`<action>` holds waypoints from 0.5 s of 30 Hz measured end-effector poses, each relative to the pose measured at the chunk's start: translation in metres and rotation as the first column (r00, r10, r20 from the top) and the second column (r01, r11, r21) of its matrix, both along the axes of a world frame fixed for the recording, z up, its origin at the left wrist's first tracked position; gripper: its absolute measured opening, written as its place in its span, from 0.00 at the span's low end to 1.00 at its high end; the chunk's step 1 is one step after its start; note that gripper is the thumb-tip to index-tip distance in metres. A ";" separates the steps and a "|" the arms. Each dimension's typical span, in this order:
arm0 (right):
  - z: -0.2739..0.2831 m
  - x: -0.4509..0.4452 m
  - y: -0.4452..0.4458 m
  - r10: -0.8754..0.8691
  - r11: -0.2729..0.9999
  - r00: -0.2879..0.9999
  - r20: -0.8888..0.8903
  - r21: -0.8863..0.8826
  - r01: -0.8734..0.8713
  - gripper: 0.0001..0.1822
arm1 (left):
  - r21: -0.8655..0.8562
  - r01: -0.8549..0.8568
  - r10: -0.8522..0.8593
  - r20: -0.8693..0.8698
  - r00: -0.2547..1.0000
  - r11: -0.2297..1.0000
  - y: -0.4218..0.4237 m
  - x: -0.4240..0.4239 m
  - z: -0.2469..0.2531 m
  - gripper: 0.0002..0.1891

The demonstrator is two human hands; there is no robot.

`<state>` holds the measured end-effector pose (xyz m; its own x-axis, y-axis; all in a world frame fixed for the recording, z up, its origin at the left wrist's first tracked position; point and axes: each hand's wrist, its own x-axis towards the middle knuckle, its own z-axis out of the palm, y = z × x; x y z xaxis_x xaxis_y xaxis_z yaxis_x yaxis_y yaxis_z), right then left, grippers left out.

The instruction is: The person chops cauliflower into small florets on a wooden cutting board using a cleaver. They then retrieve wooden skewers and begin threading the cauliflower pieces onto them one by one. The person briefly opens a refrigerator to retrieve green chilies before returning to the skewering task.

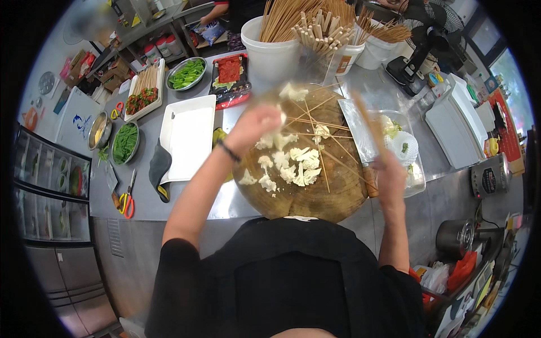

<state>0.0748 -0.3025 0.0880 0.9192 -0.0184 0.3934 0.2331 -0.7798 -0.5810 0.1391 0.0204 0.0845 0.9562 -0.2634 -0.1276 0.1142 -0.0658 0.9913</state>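
My left hand (260,122), blurred by motion, is over the left part of a round wooden chopping block (304,203). Its fingers are closed around a pale cauliflower floret (282,115). In my right hand (389,175), to the right of the block, is a wooden stick (368,120), too blurred to tell whether it is one or several. Cut cauliflower florets (305,162) lie on the block, with loose bamboo skewers (321,158) scattered across it. A cleaver (353,120) rests at the block's right edge, its wooden handle towards me.
A white tray (190,126) stands left of the block. To the right, a clear plastic container (416,175) holds cauliflower and white foam netting. Buckets (268,55) of skewers line the back. Scissors (129,203) and a small knife (112,181) lie left. Someone's arm (214,12) shows beyond.
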 end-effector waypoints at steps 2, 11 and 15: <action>0.011 -0.006 -0.033 -0.120 0.980 0.989 0.090 -0.151 0.133 0.12 | 0.015 -0.017 0.016 0.103 0.995 1.000 0.002 0.048 -0.014 0.16; 0.007 -0.048 -0.040 0.294 0.538 0.891 -0.347 0.830 0.147 0.11 | 0.750 -0.182 -0.051 0.276 0.960 0.636 -0.023 0.118 -0.061 0.19; 0.000 -0.053 -0.014 0.275 0.388 0.904 -0.326 0.898 0.206 0.13 | 0.480 -0.202 0.030 0.342 0.939 0.853 0.002 0.087 -0.045 0.19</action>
